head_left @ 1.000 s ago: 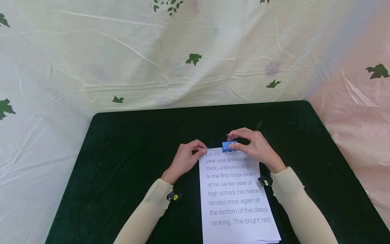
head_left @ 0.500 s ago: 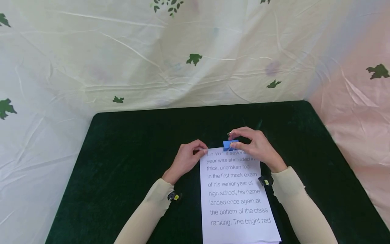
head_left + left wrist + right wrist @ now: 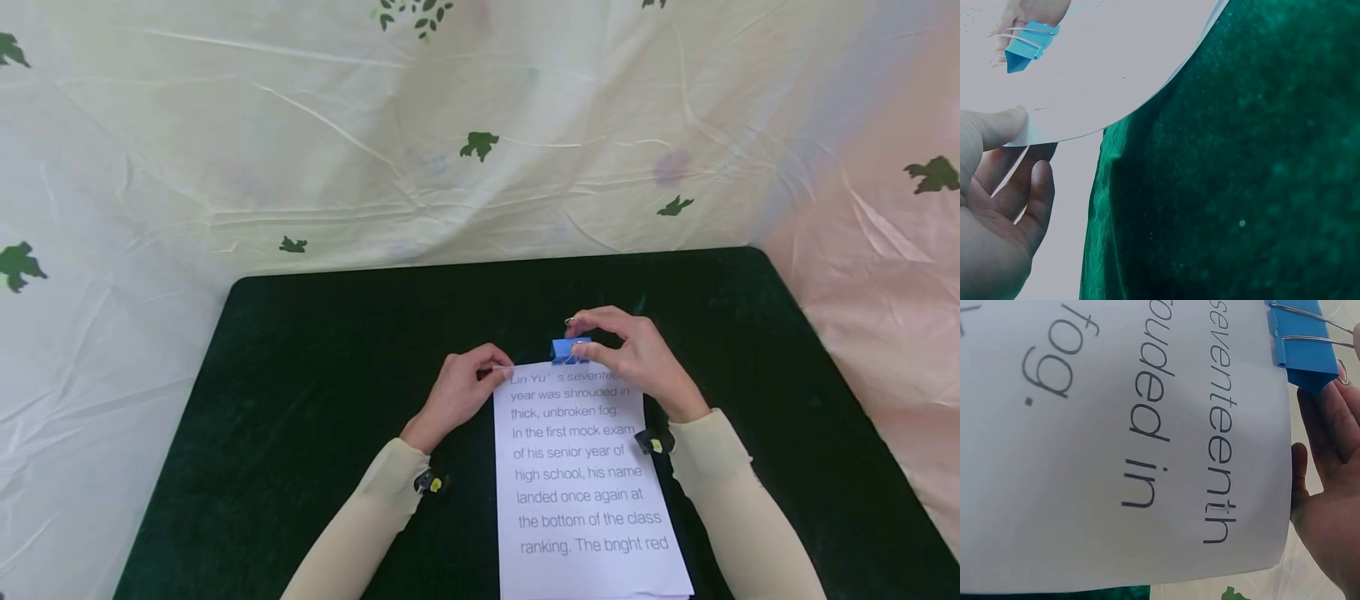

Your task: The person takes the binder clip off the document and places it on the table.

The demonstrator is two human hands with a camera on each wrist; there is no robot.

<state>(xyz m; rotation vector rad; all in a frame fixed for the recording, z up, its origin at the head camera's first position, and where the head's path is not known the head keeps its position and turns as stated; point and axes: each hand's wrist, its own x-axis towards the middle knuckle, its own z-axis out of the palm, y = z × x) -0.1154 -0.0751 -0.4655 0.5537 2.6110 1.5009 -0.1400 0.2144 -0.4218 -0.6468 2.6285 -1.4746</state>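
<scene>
Since a second ago the right hand [image 3: 637, 358] has drawn the blue binder clip [image 3: 568, 350] slightly up and away from the person, at the top edge of the printed paper stack [image 3: 585, 483], while the left hand [image 3: 457, 396] has stayed put. From the head view, both forearms in cream sleeves reach forward over the dark green table [image 3: 315, 375]; the left hand is curled, pinching the stack's top left corner, and the right hand arches over the top edge with thumb and fingers pinching the clip. At the left wrist, the thumb [image 3: 997, 125] lies on the lifted corner of the sheets with the fingers bent beneath, and the clip [image 3: 1025, 49] shows farther along the edge. At the right wrist, the clip [image 3: 1300, 353] bites the paper's edge above the word "seventeenth", its wire handles pointing outward, and the fingers [image 3: 1329, 425] lie against its far side.
</scene>
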